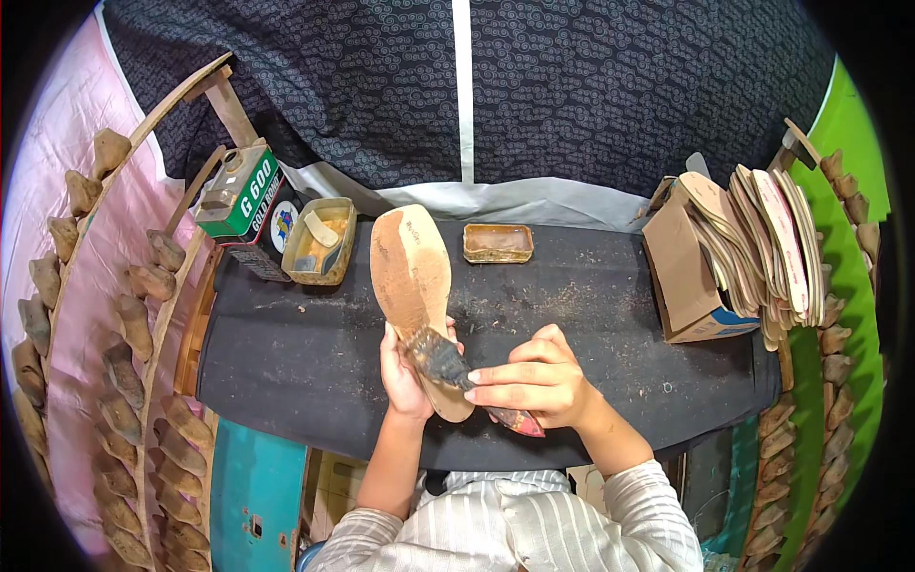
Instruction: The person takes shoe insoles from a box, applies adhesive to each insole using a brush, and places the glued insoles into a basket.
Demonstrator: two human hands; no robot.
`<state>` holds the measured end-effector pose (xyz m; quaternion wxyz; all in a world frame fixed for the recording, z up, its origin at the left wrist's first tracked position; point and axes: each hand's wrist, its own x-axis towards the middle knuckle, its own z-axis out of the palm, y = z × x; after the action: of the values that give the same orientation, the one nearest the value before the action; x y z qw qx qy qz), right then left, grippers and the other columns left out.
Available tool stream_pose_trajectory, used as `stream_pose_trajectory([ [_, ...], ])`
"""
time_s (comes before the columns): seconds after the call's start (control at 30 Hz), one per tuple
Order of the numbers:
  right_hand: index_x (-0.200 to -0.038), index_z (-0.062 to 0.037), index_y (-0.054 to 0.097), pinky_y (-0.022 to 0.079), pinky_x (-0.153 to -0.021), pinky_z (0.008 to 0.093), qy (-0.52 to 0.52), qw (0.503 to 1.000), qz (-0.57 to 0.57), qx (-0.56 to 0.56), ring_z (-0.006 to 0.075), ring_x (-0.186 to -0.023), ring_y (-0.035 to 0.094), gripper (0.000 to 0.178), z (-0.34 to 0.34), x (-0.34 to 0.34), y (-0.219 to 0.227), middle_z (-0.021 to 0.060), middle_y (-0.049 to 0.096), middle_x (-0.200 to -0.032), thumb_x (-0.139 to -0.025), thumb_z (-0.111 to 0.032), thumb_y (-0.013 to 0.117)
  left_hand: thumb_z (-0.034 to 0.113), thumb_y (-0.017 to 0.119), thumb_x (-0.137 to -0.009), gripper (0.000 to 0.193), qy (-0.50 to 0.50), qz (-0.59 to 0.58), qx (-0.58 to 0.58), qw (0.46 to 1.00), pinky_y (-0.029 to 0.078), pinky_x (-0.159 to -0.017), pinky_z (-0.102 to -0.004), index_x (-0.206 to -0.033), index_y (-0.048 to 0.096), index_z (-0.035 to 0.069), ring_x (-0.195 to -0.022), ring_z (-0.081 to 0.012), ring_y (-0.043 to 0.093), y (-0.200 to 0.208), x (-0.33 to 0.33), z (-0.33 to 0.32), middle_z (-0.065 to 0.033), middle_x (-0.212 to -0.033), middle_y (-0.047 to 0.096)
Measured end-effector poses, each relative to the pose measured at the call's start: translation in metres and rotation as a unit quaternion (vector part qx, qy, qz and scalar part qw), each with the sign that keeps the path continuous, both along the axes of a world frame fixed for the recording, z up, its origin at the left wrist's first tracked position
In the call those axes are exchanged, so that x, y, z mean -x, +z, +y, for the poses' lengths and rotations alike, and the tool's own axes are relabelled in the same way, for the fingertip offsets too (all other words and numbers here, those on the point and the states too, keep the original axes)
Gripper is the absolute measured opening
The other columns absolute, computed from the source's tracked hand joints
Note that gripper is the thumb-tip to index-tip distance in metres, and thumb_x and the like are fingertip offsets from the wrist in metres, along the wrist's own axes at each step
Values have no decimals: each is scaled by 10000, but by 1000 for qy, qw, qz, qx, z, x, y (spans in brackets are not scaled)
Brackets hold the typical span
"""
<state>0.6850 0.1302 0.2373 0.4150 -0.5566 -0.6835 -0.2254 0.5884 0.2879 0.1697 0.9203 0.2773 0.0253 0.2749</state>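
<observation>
While the left hand [405, 377] cups a tan shoe insole [413, 276] from beneath, the right hand [536, 381] pinches a dark glue brush [440, 359] on its heel.
One insole lies tilted over the black worktable's [591, 315] near middle; two glue tins [320, 240] behind it, bare cloth to the right.
</observation>
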Motion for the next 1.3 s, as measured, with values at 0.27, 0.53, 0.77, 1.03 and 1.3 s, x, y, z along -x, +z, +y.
stream_pose_trajectory([
  [0.27, -900, -205, 753, 349, -666, 269, 21, 999, 35, 27, 112, -711, 488, 212, -2, -6, 0, -93, 698, -970, -696, -255, 725, 485, 235, -980, 577, 21, 27, 5, 999, 504, -730, -381, -1206, 493, 21, -838, -225, 589, -7, -3, 1, -138, -992, 601],
  [0.53, -893, -185, 755, 360, -661, 266, -3, 998, 56, 10, 113, -712, 504, 226, -1, -2, -6, -68, 705, -943, -673, -238, 743, 498, 253, -972, 572, 55, 35, 12, 998, 500, -700, -393, -1190, 497, 28, -811, -241, 577, 1, -4, 8, -146, -973, 585],
  [0.77, -954, -187, 733, 402, -690, 283, 140, 976, 106, 127, 145, -738, 555, 298, -13, -19, 0, -49, 694, -991, -658, -158, 748, 503, 269, -972, 588, 35, -14, 31, 999, 468, -692, -384, -1191, 488, 4, -806, -237, 548, -2, -1, 13, -147, -971, 572],
  [1.03, -938, -98, 713, 488, -686, 280, -114, 965, 233, -45, 180, -786, 626, 335, 14, -78, -7, 45, 710, -918, -659, 78, 657, 549, 238, -979, 645, 74, 24, 21, 997, 475, -688, -354, -1239, 461, 1, -797, -226, 542, 0, 4, 10, -157, -1022, 562],
  [1.3, -942, -147, 677, 429, -745, 366, -302, 938, 157, 69, 239, -792, 573, 229, 59, -144, -79, 1, 687, -889, -733, -54, 665, 552, 233, -978, 656, 65, 29, 4, 997, 475, -684, -353, -1246, 459, -1, -796, -230, 542, 1, 10, 6, -154, -1020, 563],
])
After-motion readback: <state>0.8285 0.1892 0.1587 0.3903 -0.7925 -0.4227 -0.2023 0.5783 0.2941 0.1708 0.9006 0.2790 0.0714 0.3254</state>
